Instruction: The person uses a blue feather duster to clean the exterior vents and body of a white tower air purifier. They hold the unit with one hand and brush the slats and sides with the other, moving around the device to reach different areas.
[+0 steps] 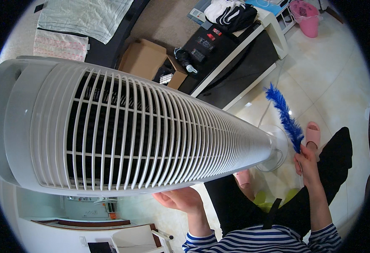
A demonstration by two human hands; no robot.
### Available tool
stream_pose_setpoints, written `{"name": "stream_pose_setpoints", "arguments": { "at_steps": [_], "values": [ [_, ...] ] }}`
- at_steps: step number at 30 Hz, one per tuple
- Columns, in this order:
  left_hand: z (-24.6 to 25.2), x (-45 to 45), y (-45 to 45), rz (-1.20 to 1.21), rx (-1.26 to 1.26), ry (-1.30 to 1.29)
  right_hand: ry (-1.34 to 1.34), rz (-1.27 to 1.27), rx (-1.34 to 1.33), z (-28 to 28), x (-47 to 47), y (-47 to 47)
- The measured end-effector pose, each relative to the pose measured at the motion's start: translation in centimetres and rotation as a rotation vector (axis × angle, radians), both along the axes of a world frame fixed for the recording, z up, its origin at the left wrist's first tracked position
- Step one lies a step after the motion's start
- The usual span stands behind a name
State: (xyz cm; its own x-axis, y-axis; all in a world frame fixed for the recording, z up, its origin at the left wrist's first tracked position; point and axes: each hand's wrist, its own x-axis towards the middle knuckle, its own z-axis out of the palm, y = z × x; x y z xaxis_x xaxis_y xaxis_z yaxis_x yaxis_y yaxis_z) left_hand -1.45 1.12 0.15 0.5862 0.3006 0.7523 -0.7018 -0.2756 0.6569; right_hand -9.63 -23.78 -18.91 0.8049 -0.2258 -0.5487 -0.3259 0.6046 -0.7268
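A tall white tower fan [172, 136] stands right before me, its slatted grille running from the large near top down to a round base [279, 139] on the floor. My left hand [183, 199] is at the fan's lower edge in view, seemingly touching its side. Part of that hand is behind the housing, so its grip is unclear. In my right hand [308, 164] is the handle end of a blue feather duster [284, 112]. The duster's fluffy head points away from me, beyond the fan's base and apart from the grille.
A black-topped cabinet [218, 68] carries remote controls, a dark bottle and folded clothes [230, 14]. Beside it sits an open cardboard box [143, 60]. A pink bin [308, 20] stands farther off. The fan's cord [267, 110] trails over the tiled floor. Something yellow-green [264, 202] is between my legs.
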Motion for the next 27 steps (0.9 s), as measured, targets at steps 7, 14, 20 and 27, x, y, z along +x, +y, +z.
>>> {"name": "stream_pose_setpoints", "arguments": {
  "at_steps": [7, 14, 20, 27],
  "values": [
    [0.7, 3.1, 3.3, -0.228, 0.129, 0.027, 0.015, 0.037, 0.007, 0.4, 0.9, -0.1],
    [1.2, 8.0, 5.8, -0.303, 0.012, 0.099, 0.019, -0.018, 0.018, 0.2, 2.4, -0.2],
    [1.4, 10.0, 7.4, -0.547, -0.116, 0.09, 0.038, -0.017, -0.024, -0.8, 2.0, 0.4],
    [0.7, 12.8, 11.0, -0.724, -0.161, 0.13, 0.094, 0.007, -0.09, -1.5, 2.5, 0.1]
  ]
}}
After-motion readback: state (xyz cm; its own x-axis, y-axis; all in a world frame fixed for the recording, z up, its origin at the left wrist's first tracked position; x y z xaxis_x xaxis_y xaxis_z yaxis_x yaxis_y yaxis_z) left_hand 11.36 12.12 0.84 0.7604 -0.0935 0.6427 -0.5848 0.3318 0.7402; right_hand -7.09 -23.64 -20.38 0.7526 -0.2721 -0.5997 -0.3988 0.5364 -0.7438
